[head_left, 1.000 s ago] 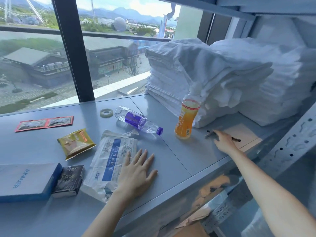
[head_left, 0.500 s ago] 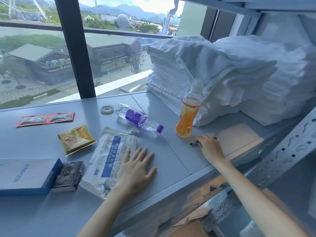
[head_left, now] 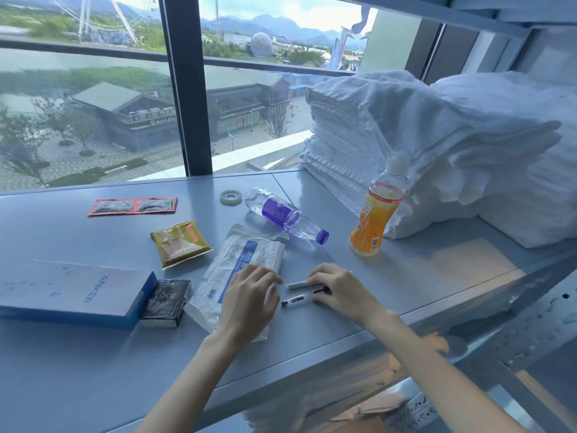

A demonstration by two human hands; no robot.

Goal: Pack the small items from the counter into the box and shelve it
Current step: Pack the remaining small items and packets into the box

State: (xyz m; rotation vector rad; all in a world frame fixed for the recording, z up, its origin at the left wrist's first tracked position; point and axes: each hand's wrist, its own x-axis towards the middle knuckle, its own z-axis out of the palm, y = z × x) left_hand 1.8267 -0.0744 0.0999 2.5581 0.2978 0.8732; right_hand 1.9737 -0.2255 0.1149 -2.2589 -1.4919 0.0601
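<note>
My right hand (head_left: 338, 290) lies curled over two pens (head_left: 295, 300) on the grey counter (head_left: 437, 276), fingertips pressing on them. My left hand (head_left: 249, 300) rests on a white medical packet (head_left: 249, 254), fingers bent, its tips just short of the pens. Other small items lie on the counter: a black "Face" pack (head_left: 170, 300), a gold sachet (head_left: 179, 243), a red twin sachet (head_left: 132, 206) and a tape roll (head_left: 231, 196). A blue and white Anker box (head_left: 78, 289) sits shut at the left.
A purple-labelled water bottle (head_left: 284, 215) lies on its side. An orange drink bottle (head_left: 374, 220) stands upright beside stacked white towels (head_left: 437, 145). A window runs behind the counter. Brown cardboard (head_left: 368, 414) shows below the counter's front edge.
My right hand has slid the pens left along the counter, from beside the orange bottle to next to my left hand. My left hand has curled its fingers toward the pens.
</note>
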